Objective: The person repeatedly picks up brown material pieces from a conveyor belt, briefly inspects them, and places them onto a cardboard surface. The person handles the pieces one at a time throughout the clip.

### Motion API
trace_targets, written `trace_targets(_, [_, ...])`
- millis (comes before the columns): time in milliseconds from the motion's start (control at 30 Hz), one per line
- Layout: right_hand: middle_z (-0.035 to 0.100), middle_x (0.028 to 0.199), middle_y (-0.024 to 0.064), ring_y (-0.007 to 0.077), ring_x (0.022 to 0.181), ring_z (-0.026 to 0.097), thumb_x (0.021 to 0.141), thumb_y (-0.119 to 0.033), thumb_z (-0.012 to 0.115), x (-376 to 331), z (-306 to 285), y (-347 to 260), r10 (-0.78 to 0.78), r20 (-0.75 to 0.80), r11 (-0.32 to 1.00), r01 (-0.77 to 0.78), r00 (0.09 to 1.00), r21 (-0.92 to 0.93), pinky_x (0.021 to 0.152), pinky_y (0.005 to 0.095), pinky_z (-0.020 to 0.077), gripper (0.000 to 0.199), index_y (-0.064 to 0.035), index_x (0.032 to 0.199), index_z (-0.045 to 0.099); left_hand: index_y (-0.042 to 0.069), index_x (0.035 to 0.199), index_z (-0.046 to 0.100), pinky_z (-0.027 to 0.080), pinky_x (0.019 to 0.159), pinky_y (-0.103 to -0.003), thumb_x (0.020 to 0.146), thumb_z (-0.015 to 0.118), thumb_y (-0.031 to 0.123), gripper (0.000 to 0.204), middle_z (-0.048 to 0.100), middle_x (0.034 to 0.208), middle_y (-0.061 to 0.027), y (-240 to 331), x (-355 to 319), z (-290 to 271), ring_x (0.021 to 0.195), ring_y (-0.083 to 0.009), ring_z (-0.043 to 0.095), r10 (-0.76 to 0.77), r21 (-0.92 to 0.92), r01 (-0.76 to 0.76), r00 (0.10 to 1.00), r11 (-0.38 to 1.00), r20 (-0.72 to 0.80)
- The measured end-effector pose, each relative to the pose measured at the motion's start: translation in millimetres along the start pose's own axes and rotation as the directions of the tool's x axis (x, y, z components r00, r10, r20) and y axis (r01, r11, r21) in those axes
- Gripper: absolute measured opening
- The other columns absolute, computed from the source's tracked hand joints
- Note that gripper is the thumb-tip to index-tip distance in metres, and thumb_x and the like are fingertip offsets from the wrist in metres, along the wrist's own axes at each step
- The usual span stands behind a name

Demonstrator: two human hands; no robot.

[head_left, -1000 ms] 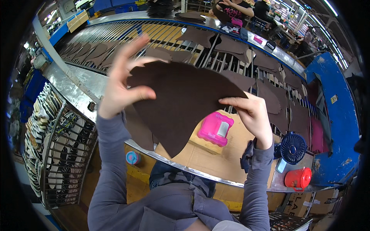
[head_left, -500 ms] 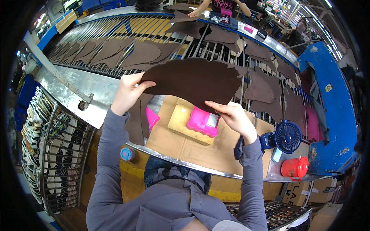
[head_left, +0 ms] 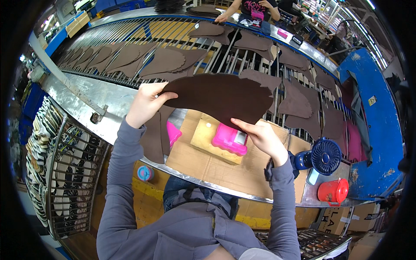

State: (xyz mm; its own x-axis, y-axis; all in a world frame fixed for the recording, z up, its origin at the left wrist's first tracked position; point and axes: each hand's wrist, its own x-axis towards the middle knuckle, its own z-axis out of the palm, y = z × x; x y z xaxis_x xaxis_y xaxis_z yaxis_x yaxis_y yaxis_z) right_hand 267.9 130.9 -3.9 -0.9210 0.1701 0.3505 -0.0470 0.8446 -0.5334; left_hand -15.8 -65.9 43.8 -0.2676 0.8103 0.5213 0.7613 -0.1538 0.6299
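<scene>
A dark brown cut leather-like piece with a scalloped right edge is held up in front of me, above the workbench. My left hand pinches its left end, thumb on the near face. My right hand grips its lower right edge with one digit laid along the near face; its other fingers are partly hidden. Below the piece, a pink plastic box rests on a yellowish block, which lies on a cardboard sheet. More brown pieces hang over the bench edge beside my left forearm.
Beyond the bench, a roller conveyor carries overlapping brown pieces. At right are a small blue fan, a red lidded container and a blue machine. A wire rack of soles stands left. A co-worker's hand is across the conveyor.
The held piece sits slightly lower in view; both my hands keep their grip. Across the conveyor, a brown piece that was raised near the co-worker's hand now lies flat on the rollers.
</scene>
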Motion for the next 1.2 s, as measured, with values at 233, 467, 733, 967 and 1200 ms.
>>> trace_targets(233, [0.065,0.109,0.0178,0.0350,0.099,0.064,0.077,0.012,0.051,-39,-8,-2,0.070,-0.066,0.995,-0.074,0.995,-0.067,0.086,0.0360,0.0514,0.057,-0.0158,0.126,0.061,-0.002,0.093,0.069,0.050,0.066,-0.028,0.079,0.066,0.001,0.016,0.070,0.080,-0.0127,0,9,32,0.070,-0.0185,0.067,0.010,-0.039,-0.004,0.990,0.999,0.137])
trace_targets(467, [0.067,0.105,0.0189,0.0346,0.096,0.066,0.080,0.012,0.055,-104,14,17,0.168,-0.230,0.981,-0.186,0.959,-0.055,0.084,0.0342,0.0506,0.044,-0.0079,0.117,0.067,0.002,0.098,0.069,0.053,0.068,-0.031,0.077,0.068,0.005,0.021,0.070,0.086,-0.0138,10,26,91,0.076,-0.0280,0.068,0.211,-0.048,-0.205,0.945,0.978,0.250])
trace_targets(733, [0.067,0.103,0.0200,0.0337,0.095,0.066,0.076,0.014,0.055,-179,39,37,0.266,-0.421,0.949,-0.312,0.867,-0.041,0.084,0.0339,0.0500,0.045,-0.0080,0.113,0.069,0.013,0.098,0.070,0.050,0.065,-0.040,0.080,0.068,0.021,0.020,0.068,0.082,-0.0109,39,38,150,0.076,-0.0323,0.065,0.335,-0.034,-0.346,0.876,0.938,0.346])
trace_targets(967, [0.068,0.105,0.0186,0.0319,0.096,0.067,0.072,0.015,0.053,-215,-43,2,0.335,-0.398,0.871,-0.442,0.854,-0.214,0.086,0.0328,0.0497,0.047,-0.0084,0.108,0.071,0.004,0.097,0.068,0.048,0.063,-0.038,0.082,0.067,0.013,0.018,0.064,0.076,-0.0170,68,54,197,0.070,-0.0345,0.062,0.367,-0.215,-0.298,0.795,0.930,0.483])
trace_targets(1200, [0.067,0.098,0.0161,0.0303,0.091,0.066,0.070,0.014,0.054,-210,-128,-27,0.270,-0.557,0.837,-0.477,0.786,-0.268,0.084,0.0316,0.0492,0.036,0.0010,0.100,0.070,0.001,0.111,0.062,0.049,0.076,-0.035,0.083,0.064,0.005,0.029,0.065,0.093,-0.0211,67,95,230,0.083,-0.0328,0.065,0.494,-0.557,-0.223,0.772,0.800,0.400])
